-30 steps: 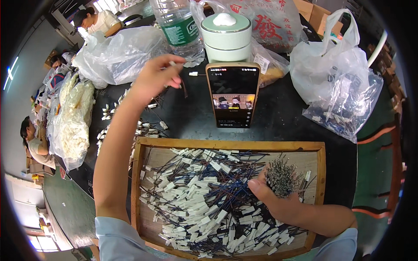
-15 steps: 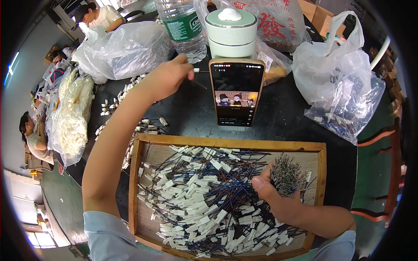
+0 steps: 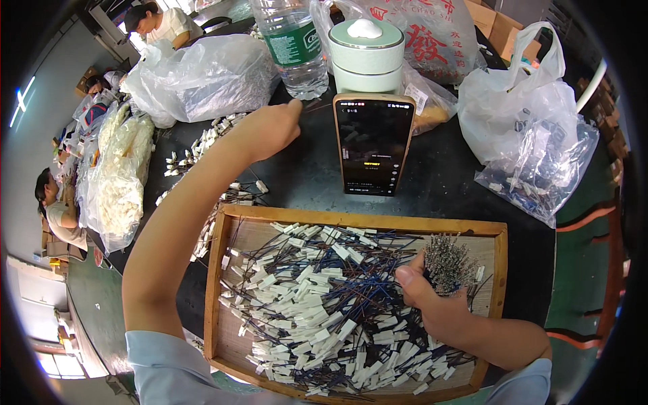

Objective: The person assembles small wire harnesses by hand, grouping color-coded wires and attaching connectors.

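Observation:
My right hand (image 3: 439,307) is closed around a dense bunch of thin dark wires with tiny silvery tips (image 3: 449,263), which fan out above the thumb. It rests over the right part of a wooden tray (image 3: 364,219). Inside that tray lies a heap of white plastic connectors with dark wires (image 3: 304,290). My left arm reaches across to the far side, where my left hand (image 3: 273,129) has its fingers pressed together near a water bottle (image 3: 293,47). What those fingers pinch, if anything, is hidden. More wired white connectors (image 3: 206,145) lie beneath and beside that forearm.
A phone (image 3: 373,145) stands upright against a pale green lidded canister (image 3: 368,57). Plastic bags (image 3: 202,77) crowd the back left, and another white bag (image 3: 513,115) with a clear bag of parts sits at right. Other people (image 3: 158,23) sit at far left.
My left hand has shifted slightly down, and the white connector that showed by its fingertips no longer shows. The view has tilted slightly. My right hand keeps its grip on the bunch.

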The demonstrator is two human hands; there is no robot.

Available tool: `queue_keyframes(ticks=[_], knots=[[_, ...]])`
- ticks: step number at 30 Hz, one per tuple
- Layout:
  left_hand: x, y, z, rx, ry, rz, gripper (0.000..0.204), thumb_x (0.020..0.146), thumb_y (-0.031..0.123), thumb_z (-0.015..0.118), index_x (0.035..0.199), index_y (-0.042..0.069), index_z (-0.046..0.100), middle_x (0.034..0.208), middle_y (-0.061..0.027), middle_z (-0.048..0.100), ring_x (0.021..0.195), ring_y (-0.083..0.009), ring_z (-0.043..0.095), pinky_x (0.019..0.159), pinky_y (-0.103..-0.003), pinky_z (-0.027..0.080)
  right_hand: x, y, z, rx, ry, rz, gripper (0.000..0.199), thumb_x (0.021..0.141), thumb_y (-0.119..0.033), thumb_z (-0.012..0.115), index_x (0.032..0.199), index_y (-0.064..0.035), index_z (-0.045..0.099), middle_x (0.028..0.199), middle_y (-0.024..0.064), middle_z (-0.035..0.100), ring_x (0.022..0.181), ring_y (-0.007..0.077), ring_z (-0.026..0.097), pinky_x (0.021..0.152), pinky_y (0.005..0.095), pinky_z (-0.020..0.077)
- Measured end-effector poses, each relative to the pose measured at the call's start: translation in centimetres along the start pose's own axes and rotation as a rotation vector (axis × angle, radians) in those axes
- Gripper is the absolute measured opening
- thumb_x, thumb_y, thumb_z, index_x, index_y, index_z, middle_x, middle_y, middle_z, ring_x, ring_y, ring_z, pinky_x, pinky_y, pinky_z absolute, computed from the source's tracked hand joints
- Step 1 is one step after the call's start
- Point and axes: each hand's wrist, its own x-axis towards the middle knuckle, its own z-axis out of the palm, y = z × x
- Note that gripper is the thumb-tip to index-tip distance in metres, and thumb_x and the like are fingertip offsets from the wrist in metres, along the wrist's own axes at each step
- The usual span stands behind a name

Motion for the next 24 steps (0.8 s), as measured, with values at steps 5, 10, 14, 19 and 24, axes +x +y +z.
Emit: queue_keyframes(ticks=[5,10,14,19,24], knots=[[-4.3,0.5,-4.6,-0.227,-0.057,-0.086,0.015,0.085,0.014,0.049,0.089,0.0,0.05,0.077,-0.0195,0.058,0.073,-0.0354,0.059,0.066,-0.043,0.044,0.3,0.0,0.1,0.009,-0.021,-0.009,0.016,0.083,-0.016,0.069,0.089,-0.0019,0.066,0.083,0.0005,0.066,0.076,0.0047,0.061,0.07,0.0217,0.0486],[-7.2,2.6,-6.5,0.054,-0.429,-0.439,0.04,0.085,0.04,0.054,0.069,0.003,0.061,0.061,-0.0143,0.058,0.064,-0.0319,0.06,0.06,-0.041,0.045,0.5,0.5,0.0,0.045,-0.021,0.028,0.016,0.083,-0.016,0.069,0.089,-0.0022,0.066,0.084,0.0004,0.066,0.077,0.0047,0.06,0.071,0.0215,0.0486],[-7.9,3.2,-4.1,0.074,-0.373,-0.512,0.039,0.081,0.042,0.057,0.069,0.006,0.064,0.062,-0.0119,0.061,0.062,-0.0301,0.061,0.059,-0.04,0.047,0.5,0.1,0.4,0.036,-0.041,0.012,0.013,0.084,-0.016,0.068,0.086,-0.0039,0.063,0.08,-0.0018,0.063,0.073,0.0041,0.057,0.067,0.0216,0.0469],[-8.6,3.3,-4.6,0.033,-0.369,-0.372,0.031,0.08,0.031,0.055,0.07,0.003,0.064,0.06,-0.014,0.06,0.063,-0.0267,0.063,0.061,-0.039,0.048,0.8,0.2,0.2,0.087,-0.066,0.047,0.015,0.085,-0.017,0.067,0.079,-0.0063,0.058,0.073,-0.0048,0.057,0.067,0.0032,0.05,0.061,0.0214,0.0423],[-7.7,1.6,-5.3,-0.671,-0.436,-0.441,0.022,0.08,0.019,0.041,0.075,0.002,0.054,0.063,-0.0037,0.054,0.056,-0.0126,0.05,0.051,-0.027,0.041,0.9,-0.3,0.3,0.035,-0.048,0.074,0.017,0.086,-0.018,0.066,0.077,-0.0073,0.056,0.071,-0.0052,0.055,0.065,0.0031,0.048,0.059,0.0216,0.0404]])
